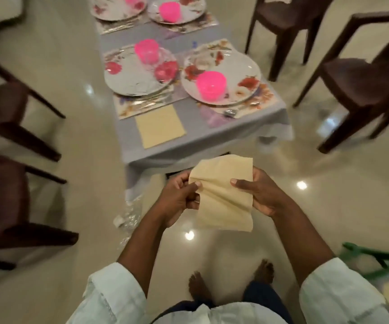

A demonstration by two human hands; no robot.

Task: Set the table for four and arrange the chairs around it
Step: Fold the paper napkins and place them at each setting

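I stand at the near end of a low table (189, 146) covered in a grey cloth. My left hand (179, 199) and my right hand (259, 195) pinch the two side edges of a cream paper napkin (221, 195), held in the air just short of the table's edge. A second cream napkin (159, 126) lies flat on the cloth, in front of the near left plate (128, 80). The near right plate (233, 73) carries a pink cup (211, 85). Two more floral plates with pink cups stand at the far end.
Dark brown chairs flank the table: two on the left (2, 106) (4, 206) and two on the right (361, 83) (287, 19), all pulled back. A green stool (373, 260) lies at the lower right. Crumpled clear plastic (130, 216) lies on the floor near the table leg.
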